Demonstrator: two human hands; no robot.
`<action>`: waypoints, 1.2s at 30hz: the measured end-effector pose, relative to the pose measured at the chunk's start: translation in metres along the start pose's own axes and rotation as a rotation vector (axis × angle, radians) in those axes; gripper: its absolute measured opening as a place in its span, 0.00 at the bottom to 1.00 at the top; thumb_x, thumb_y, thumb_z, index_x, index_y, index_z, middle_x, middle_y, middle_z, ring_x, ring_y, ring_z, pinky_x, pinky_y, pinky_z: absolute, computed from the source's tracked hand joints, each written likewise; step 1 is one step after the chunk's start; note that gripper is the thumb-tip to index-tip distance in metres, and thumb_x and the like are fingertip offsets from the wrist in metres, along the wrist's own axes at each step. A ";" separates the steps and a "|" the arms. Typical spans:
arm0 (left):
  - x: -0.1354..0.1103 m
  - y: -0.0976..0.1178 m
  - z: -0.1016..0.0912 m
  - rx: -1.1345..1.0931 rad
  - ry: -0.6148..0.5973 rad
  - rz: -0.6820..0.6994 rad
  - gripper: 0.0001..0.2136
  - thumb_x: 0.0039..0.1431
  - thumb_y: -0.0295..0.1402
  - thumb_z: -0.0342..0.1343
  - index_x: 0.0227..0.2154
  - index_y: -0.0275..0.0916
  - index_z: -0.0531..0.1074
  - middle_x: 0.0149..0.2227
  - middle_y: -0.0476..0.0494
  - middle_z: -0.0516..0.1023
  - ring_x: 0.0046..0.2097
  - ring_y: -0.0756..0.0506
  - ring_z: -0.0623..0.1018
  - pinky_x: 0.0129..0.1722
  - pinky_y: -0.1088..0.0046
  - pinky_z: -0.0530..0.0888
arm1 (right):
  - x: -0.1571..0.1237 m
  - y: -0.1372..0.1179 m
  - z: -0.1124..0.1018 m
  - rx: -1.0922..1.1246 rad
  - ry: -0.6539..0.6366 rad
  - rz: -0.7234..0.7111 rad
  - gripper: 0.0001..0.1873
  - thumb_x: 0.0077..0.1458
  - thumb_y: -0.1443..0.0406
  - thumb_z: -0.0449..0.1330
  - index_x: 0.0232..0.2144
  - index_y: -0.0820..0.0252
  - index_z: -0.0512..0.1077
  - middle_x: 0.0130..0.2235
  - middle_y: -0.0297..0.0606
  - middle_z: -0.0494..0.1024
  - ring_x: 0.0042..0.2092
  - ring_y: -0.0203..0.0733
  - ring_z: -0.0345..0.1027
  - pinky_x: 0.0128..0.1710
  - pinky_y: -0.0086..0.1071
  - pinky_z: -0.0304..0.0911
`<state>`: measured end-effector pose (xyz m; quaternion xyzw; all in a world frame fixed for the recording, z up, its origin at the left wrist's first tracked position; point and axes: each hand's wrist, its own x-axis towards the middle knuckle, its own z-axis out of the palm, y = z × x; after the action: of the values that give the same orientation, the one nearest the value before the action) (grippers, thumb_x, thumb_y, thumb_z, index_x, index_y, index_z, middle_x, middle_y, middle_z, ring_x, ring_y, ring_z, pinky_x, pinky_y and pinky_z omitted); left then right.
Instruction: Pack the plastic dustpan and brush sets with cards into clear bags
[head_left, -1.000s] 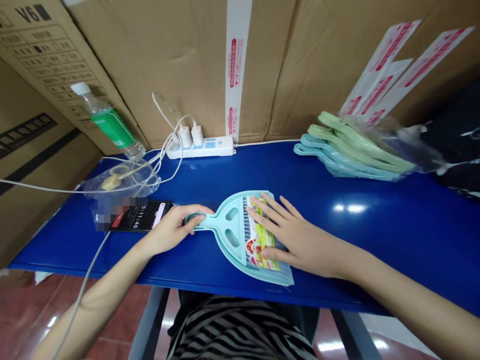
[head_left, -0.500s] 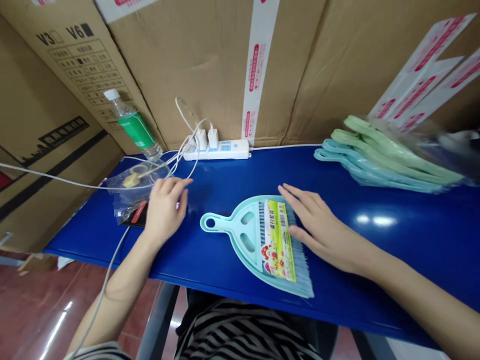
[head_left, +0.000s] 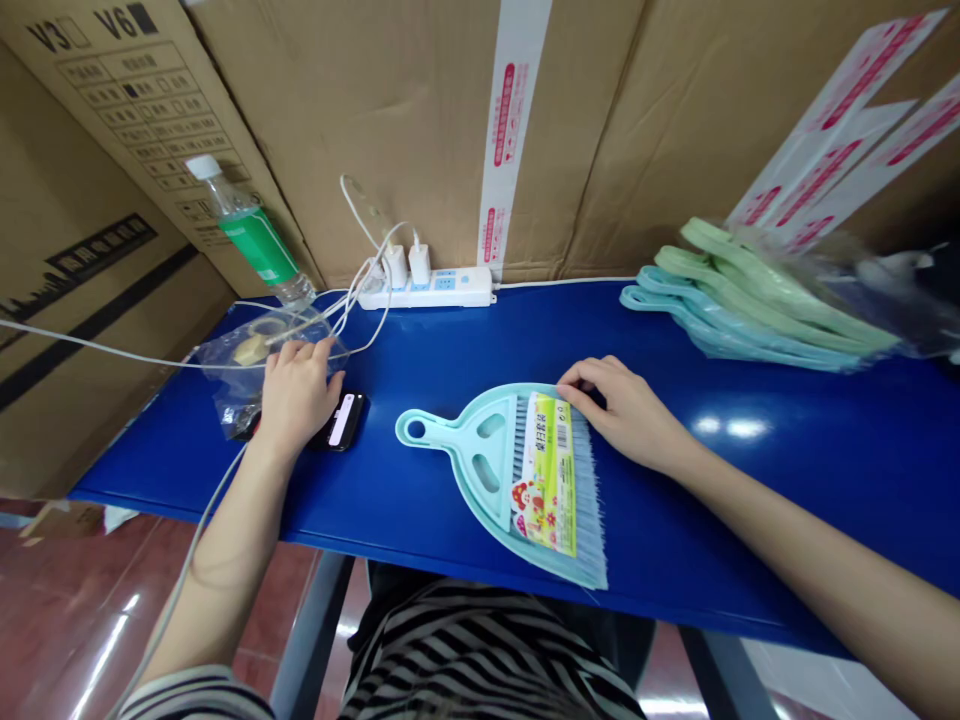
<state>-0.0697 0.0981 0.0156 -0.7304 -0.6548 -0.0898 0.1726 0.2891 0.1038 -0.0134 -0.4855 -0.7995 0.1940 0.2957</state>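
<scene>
I'm keeping my hands well apart on the blue counter [head_left: 750, 500]. My right hand [head_left: 619, 415] is resting its fingertips [head_left: 570, 385] on the top edge of a pale-blue plastic dustpan [head_left: 465, 450], not gripping it. The dustpan is lying flat, a bristle brush [head_left: 589, 500] nested in it under a green-yellow label [head_left: 544, 470], its print too small to read. My left hand [head_left: 296, 395] is partly covering a phone [head_left: 346, 420].
</scene>
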 end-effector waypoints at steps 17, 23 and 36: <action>-0.005 0.022 -0.018 -0.100 0.279 0.002 0.15 0.64 0.29 0.44 0.39 0.41 0.78 0.37 0.38 0.81 0.42 0.38 0.78 0.41 0.61 0.73 | -0.018 -0.012 -0.003 0.799 -0.172 0.392 0.48 0.40 0.50 0.72 0.59 0.51 0.58 0.46 0.44 0.79 0.46 0.52 0.76 0.42 0.46 0.75; -0.028 0.064 -0.019 -0.147 0.304 0.568 0.13 0.67 0.27 0.46 0.41 0.40 0.77 0.37 0.44 0.83 0.39 0.46 0.81 0.39 0.70 0.73 | -0.019 -0.009 -0.016 0.807 -0.134 0.442 0.48 0.37 0.48 0.73 0.60 0.54 0.64 0.45 0.43 0.81 0.45 0.50 0.76 0.45 0.46 0.73; -0.036 0.079 -0.019 -0.556 -0.037 1.028 0.13 0.67 0.25 0.43 0.42 0.38 0.74 0.34 0.47 0.80 0.34 0.49 0.76 0.46 0.68 0.68 | -0.011 0.012 -0.065 0.904 0.097 0.596 0.39 0.31 0.59 0.77 0.51 0.41 0.75 0.41 0.33 0.82 0.41 0.42 0.75 0.46 0.41 0.73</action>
<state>0.0051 0.0516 0.0100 -0.9736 -0.1712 -0.1501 -0.0156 0.3443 0.1010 0.0248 -0.5239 -0.4495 0.5713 0.4440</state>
